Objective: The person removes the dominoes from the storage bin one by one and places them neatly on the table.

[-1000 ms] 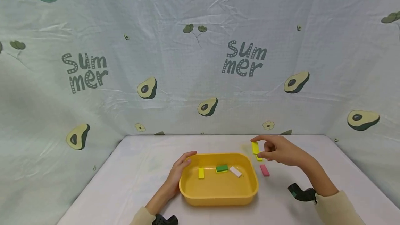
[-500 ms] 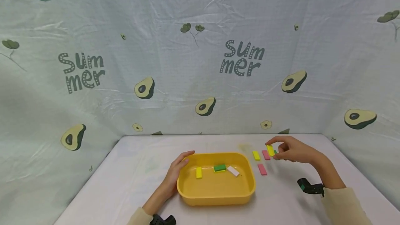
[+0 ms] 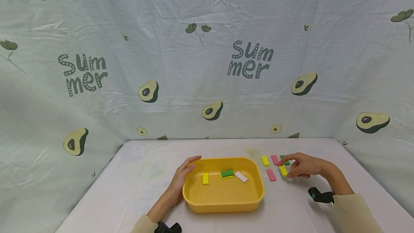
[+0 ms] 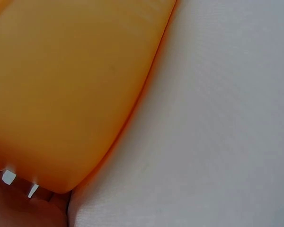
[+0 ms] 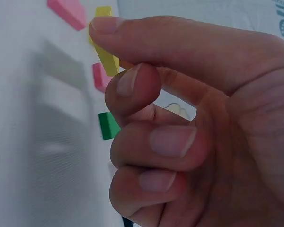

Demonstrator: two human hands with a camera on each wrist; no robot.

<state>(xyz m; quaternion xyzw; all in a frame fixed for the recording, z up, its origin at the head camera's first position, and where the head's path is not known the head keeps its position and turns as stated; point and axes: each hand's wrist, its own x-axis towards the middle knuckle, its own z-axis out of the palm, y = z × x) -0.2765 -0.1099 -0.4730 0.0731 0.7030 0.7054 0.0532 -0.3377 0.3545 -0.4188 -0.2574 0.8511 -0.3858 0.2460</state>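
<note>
My left hand [image 3: 178, 181] holds the left side of a yellow plastic bin [image 3: 226, 204], its thumb over the rim and its fingers along the outside. In the left wrist view the bin's outer wall [image 4: 71, 94] fills the upper left, with part of the hand below it. On the right, my right hand [image 3: 306, 165] pinches a yellow block [image 3: 283, 170] between thumb and index finger, low over the white table. The right wrist view has this yellow block [image 5: 106, 54] at the fingertips, the other fingers curled in.
Around the right hand lie another yellow block [image 3: 265, 160], a pink block [image 3: 275, 159], a nearer pink block [image 3: 271, 175] and a green block [image 3: 286, 161]. Inside the bin are a yellow block [image 3: 205, 178], a green block [image 3: 227, 173] over a yellow one, and a white block [image 3: 240, 177].
My right hand has carried the yellow block to the right, past the other yellow and pink blocks, then down and nearer, in front of the green one. The left hand stays on the bin.
</note>
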